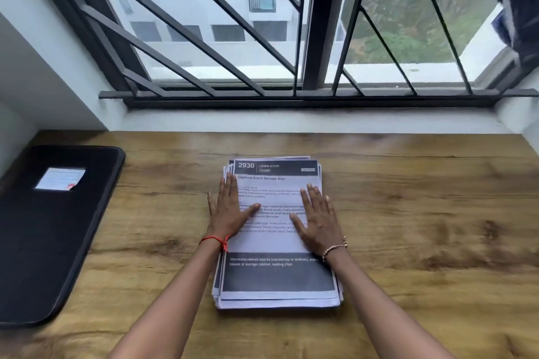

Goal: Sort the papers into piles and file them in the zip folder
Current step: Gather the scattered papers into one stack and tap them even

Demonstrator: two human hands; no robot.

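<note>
Both hands, left hand point(230, 213) and right hand point(318, 218), are pressing flat, straight fingers point(229, 183) on the paper stack point(277, 277); the zip folder point(49, 230) is lying far left.

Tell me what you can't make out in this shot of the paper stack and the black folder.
Head view only:
paper stack: lower sheets hidden under the top page.
Its body text: blurred, partly covered by the left hand and right hand.
zip folder: left side cut off by the frame edge.
Folder's label: too small to read.
</note>
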